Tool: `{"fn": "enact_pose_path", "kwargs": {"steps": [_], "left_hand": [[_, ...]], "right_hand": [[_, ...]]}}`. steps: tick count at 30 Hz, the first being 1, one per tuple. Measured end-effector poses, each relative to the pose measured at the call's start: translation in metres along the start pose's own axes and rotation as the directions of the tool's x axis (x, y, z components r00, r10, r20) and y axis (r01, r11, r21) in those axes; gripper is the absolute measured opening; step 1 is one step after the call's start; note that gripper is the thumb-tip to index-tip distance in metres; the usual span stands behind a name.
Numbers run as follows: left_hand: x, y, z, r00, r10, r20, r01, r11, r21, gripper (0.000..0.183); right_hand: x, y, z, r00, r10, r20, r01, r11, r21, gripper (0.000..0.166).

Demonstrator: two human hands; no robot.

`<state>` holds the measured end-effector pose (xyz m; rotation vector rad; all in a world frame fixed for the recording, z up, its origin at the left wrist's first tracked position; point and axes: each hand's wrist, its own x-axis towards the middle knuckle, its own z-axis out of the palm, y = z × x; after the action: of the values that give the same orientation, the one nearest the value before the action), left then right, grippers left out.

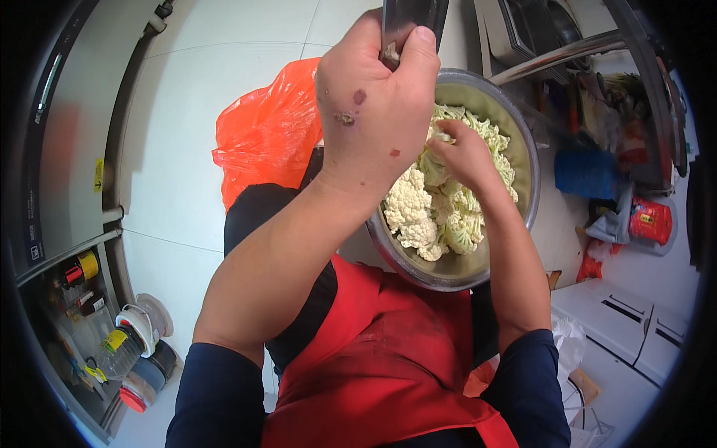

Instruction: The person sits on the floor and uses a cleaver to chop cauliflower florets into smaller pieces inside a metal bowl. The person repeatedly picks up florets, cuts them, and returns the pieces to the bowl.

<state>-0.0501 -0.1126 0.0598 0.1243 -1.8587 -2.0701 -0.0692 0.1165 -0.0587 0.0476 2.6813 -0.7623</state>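
Note:
My left hand [375, 106] is raised close to the camera, its thumb pressed on a dark, flat, glossy object [415, 25]. The top edge of the view cuts that object off, so its exact kind cannot be told. Below and to the right stands a round metal basin [521, 151], part of it hidden behind my left hand and forearm. Many cut cauliflower florets [411, 204] fill much of it. Inside the basin my right hand [465, 151] has its fingertips closed around a pale green cauliflower piece [442, 136].
An orange-red plastic bag [269, 123] lies on the tiled floor [173, 168] left of the basin. Metal pans [532, 33] and a rack rail [560, 56] are at upper right, near a blue container [585, 172]. Plastic jars [117, 353] stand by the steel cabinet [78, 129].

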Motion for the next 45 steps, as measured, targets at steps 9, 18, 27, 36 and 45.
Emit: {"fn": "enact_pose_path", "kwargs": {"steps": [9, 18, 27, 36, 45], "left_hand": [[-0.010, -0.005, 0.024, 0.996, -0.053, 0.075, 0.048, 0.997, 0.063, 0.020], [-0.021, -0.014, 0.047, 0.970, -0.152, 0.188, 0.129, 0.983, 0.127, 0.023], [-0.026, -0.024, 0.056, 0.953, -0.176, 0.248, 0.142, 0.979, 0.149, 0.023], [-0.031, -0.019, 0.063, 0.914, -0.272, 0.300, 0.222, 0.956, 0.191, 0.024], [-0.071, -0.041, 0.058, 0.779, 0.052, 0.625, -0.344, 0.868, 0.357, 0.032]], "right_hand": [[-0.070, 0.051, -0.034, 0.967, 0.237, -0.092, -0.039, 0.494, 0.869, 0.051], [-0.100, 0.059, -0.020, 0.938, 0.113, 0.327, -0.326, -0.019, 0.945, 0.046], [-0.137, 0.064, -0.007, 0.986, -0.029, -0.165, 0.130, 0.753, 0.645, 0.048], [-0.135, 0.084, -0.010, 0.950, 0.226, 0.214, -0.170, -0.199, 0.965, 0.046], [-0.122, 0.094, -0.024, 0.984, 0.106, 0.141, -0.085, -0.413, 0.907, 0.041]]}}
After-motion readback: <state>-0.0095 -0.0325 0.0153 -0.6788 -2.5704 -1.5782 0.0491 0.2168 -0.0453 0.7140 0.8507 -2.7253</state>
